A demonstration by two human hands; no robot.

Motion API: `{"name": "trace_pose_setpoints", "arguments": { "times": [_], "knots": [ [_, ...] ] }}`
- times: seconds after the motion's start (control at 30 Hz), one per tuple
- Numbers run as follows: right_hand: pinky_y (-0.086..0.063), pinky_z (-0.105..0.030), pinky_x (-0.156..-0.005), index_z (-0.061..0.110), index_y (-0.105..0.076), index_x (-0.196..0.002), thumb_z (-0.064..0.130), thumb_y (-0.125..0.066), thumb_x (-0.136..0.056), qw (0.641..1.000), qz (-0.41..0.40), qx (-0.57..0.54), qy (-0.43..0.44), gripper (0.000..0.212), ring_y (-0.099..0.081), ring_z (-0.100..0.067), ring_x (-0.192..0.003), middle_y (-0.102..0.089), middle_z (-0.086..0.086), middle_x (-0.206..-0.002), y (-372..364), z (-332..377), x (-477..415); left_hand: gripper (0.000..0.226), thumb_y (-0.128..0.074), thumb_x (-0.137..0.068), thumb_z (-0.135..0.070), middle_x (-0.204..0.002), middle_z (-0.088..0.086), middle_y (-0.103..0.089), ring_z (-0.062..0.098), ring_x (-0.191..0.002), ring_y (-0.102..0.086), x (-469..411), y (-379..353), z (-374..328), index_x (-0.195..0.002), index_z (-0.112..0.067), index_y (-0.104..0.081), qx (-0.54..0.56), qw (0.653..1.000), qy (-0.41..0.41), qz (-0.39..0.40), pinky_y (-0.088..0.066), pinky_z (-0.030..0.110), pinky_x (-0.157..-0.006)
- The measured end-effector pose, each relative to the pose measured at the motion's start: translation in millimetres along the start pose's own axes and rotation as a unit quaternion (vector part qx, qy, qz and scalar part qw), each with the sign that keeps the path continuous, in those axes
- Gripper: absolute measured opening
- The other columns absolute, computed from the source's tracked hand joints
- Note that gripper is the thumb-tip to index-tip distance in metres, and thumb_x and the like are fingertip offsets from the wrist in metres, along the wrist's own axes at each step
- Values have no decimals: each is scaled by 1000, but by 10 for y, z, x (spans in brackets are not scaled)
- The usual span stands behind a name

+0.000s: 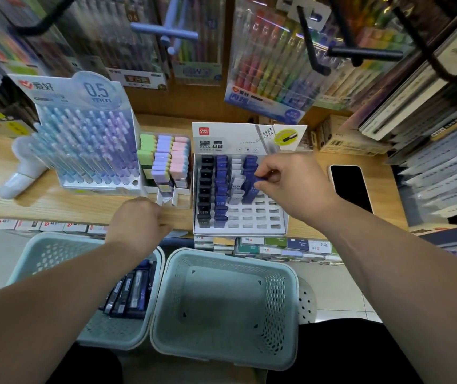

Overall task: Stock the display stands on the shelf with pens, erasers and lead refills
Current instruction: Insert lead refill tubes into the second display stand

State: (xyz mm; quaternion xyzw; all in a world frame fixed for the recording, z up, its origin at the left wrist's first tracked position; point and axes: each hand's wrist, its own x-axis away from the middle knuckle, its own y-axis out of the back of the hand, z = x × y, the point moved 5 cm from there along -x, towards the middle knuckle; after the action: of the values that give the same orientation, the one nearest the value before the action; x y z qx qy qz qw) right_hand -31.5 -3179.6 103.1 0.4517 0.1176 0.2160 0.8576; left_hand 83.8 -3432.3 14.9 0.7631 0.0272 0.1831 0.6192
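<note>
At the stand [239, 231], right hand [298, 188] pinches blue refill [260, 179].

- Lead refill stand [239, 230]: front right slots open from above.
- Bare shelf [63, 207] strip before pen stand [88, 139].
- Phone [350, 187], hanging pen packs [271, 65] block right, overhead.

Refill cases [221, 187] black, navy, white — erasers [164, 151] green, lilac, pink — baskets [230, 254] pale teal.
</note>
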Motion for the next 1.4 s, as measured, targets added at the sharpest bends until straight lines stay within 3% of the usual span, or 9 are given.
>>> {"name": "trace_pose_setpoints", "arguments": {
  "times": [0.27,0.53,0.63,0.73,0.83,0.97,1.1,1.23,1.4],
  "knots": [
    [-57,-42,-74,14,-78,-84,10,-85,-76,996,33,62,47,11,-64,-22,-73,-64,1,-83,-123,45,30,29,-72,-83,-38,-98,7,-69,25,-95,-61,5,-25,30,-93,-12,-77,29,1000,2,1,-52,35,-82],
    [-45,-28,-66,25,-64,-73,23,-83,-79,992,32,118,28,20,-57,-16,-71,-52,11,-75,-121,119,-3,34,-73,-83,-41,-102,7,-67,24,-99,-59,22,-18,59,-100,-12,-75,49,998,-19,16,-51,36,-88],
    [-38,-29,-62,22,-68,-80,34,-78,-83,989,-10,139,44,16,-52,-16,-71,-49,8,-81,-58,239,35,42,-72,-83,-45,-110,4,-65,23,-104,-58,88,-7,112,-111,-15,-70,51,997,-48,38,-50,36,-91],
    [-46,-34,-57,20,-65,-79,34,-71,-88,985,-49,114,122,18,-50,-19,-66,-47,6,-80,-82,582,179,43,-68,-84,-49,-110,3,-64,23,-105,-59,230,44,223,-111,-15,-69,41,996,-65,48,-52,37,-89],
    [-49,-36,-53,19,-65,-77,39,-63,-86,975,-5,112,193,22,-57,-26,-62,-52,3,-79,-339,963,359,37,-70,-84,-49,-103,2,-64,21,-95,-59,378,139,481,-105,-19,-70,59,997,-37,42,-51,35,-82],
    [-43,-30,-55,19,-67,-82,37,-69,-87,964,64,109,234,18,-60,-26,-65,-57,2,-84,-752,1238,541,45,-73,-84,-49,-120,4,-65,23,-99,-62,616,241,999,-118,-21,-66,120,987,75,71,-51,34,-84],
    [-50,-35,-75,25,-65,-99,52,-61,-93,958,228,124,125,28,-60,-22,-88,-50,8,-93,-1330,1168,656,64,-69,-85,-56,-125,6,-62,24,-103,-61,873,194,1372,-136,-22,-52,112,976,124,137,-48,33,-87],
    [-47,-38,-78,7,-66,-110,67,-45,-96,902,411,128,-27,65,-63,-31,-96,-67,-15,-107,-1928,905,895,62,-62,-90,-55,-118,4,-63,21,-98,-61,1012,57,1663,-140,-21,-48,109,968,155,164,-47,32,-87],
    [-45,-35,-76,15,-62,-97,61,-42,-101,909,390,31,-142,49,-59,-17,-84,-65,-8,-101,-2319,759,987,59,-54,-96,-51,-124,10,-65,24,-99,-63,869,-398,1856,-143,-16,-46,81,961,174,199,-51,34,-93]
  ]
}}
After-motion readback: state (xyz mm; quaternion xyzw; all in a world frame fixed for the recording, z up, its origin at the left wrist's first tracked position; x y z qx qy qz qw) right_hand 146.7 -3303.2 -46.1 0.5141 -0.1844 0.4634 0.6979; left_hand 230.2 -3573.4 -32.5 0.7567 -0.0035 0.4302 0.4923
